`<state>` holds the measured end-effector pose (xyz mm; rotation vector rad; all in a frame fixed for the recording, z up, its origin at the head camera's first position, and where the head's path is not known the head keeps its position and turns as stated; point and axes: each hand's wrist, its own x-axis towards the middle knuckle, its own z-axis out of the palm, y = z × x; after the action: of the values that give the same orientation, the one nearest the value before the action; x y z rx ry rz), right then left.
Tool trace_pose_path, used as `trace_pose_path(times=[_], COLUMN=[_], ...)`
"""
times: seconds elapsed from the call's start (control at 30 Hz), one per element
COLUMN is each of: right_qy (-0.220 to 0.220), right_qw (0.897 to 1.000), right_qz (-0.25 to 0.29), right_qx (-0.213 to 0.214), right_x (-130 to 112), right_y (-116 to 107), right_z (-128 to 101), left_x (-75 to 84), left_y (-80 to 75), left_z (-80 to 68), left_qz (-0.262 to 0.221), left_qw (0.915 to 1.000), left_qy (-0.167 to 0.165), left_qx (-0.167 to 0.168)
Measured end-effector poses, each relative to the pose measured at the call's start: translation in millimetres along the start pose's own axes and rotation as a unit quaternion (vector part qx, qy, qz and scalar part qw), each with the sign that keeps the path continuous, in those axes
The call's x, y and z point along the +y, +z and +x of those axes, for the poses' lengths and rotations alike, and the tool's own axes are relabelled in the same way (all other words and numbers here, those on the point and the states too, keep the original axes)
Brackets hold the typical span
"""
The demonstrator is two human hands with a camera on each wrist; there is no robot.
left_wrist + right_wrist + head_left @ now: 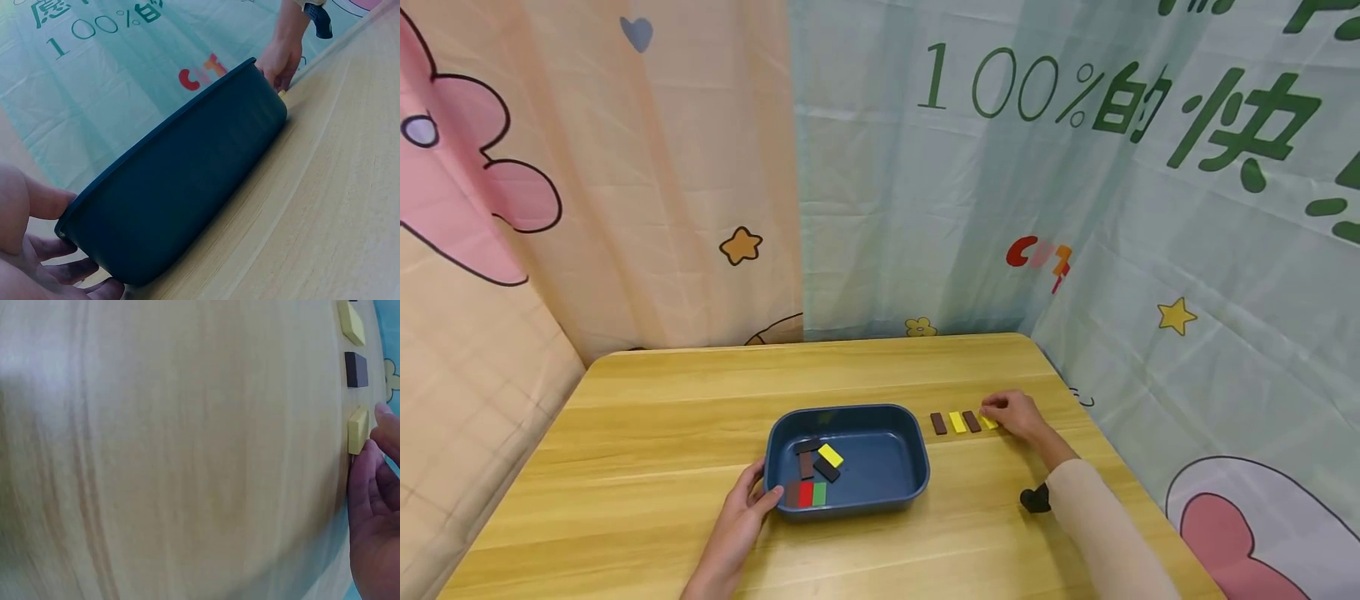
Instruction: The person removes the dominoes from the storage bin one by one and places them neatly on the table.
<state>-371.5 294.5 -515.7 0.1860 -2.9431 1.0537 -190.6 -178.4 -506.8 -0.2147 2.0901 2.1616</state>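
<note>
Yellow block (357, 429) at right-hand fingers (365, 481)

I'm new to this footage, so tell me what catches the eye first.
A dark blue tray sits mid-table holding loose coloured blocks, with the left hand gripping its near-left corner. To its right, a row of brown and yellow blocks lies on the wooden table, where the right hand touches the last yellow block.
</note>
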Motion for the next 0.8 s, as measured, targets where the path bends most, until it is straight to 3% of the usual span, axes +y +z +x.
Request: trace_pose_path(times=[0.2, 0.6, 0.8], right_qy=[0.006, -0.030, -0.053], right_qw=[1.000, 0.999, 0.998], right_qz=[0.022, 0.031, 0.037], right_qx=[-0.003, -0.015, -0.024], right_x=[-8.6, -28.6, -50.6], right_y=[-5.5, -5.2, -3.3], right_z=[3.2, 1.1, 6.0], left_x=[1.7, -6.6, -3.5], left_y=[0.5, -0.7, -0.3], left_z=[0.8, -3.2, 0.0], left_qz=[-0.001, -0.001, 0.002], left_qw=[0.9999, 1.0000, 0.9999], left_qy=[-0.008, 0.007, 0.010], left_qx=[0.007, 0.005, 0.010])
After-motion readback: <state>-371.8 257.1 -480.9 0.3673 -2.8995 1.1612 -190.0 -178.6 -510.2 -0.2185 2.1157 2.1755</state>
